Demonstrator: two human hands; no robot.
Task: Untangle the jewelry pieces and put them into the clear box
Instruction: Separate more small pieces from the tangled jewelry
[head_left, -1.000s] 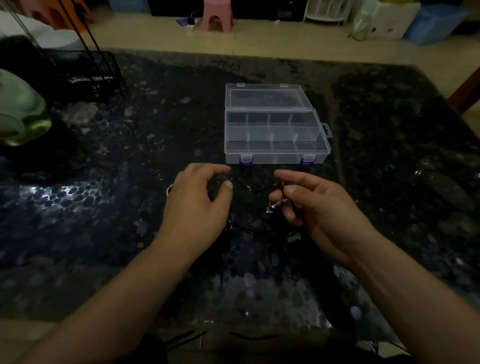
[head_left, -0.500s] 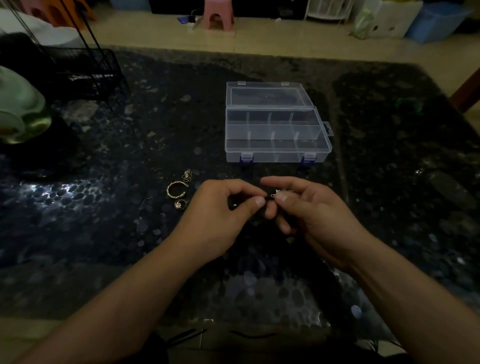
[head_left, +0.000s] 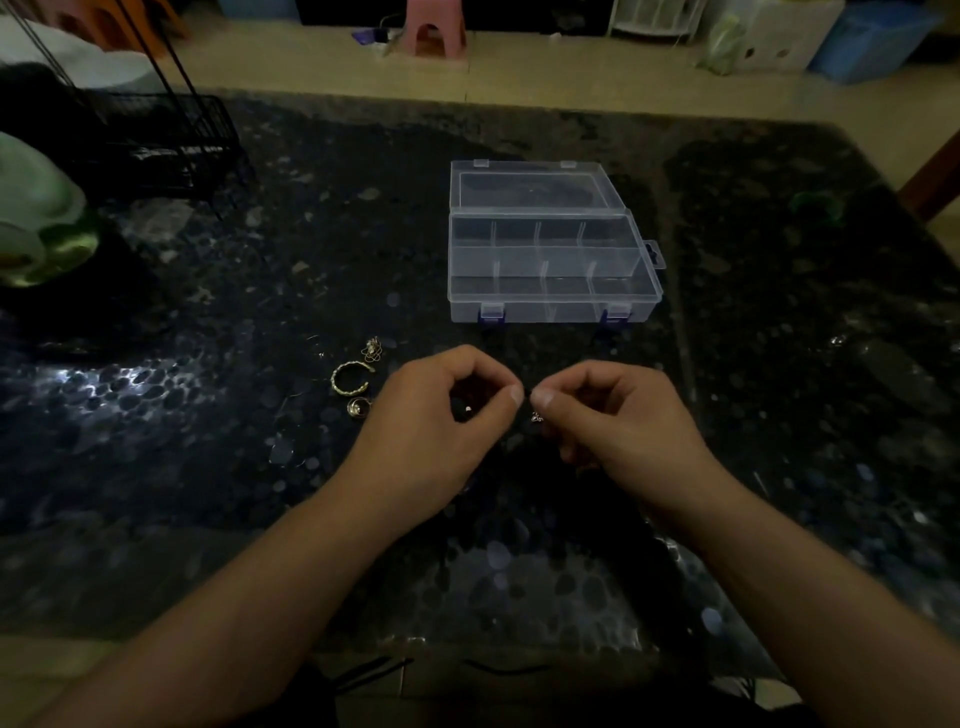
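Two hands are raised over the dark pebble-patterned table (head_left: 753, 395), thumbs nearly meeting. My left hand (head_left: 431, 431) has thumb and forefinger curled into a pinch; my right hand (head_left: 618, 415) is pinched likewise, with a small silver charm (head_left: 536, 415) showing just below its thumb. What runs between the two pinches is too dark to make out. At 12 o'clock from the hands stands the clear box (head_left: 550, 260), lid open, its compartments holding nothing I can see. At 9 o'clock of the left hand, on the table, lie a gold bangle (head_left: 352, 376), a small ring (head_left: 358, 407) and a tangled gold piece (head_left: 373, 349).
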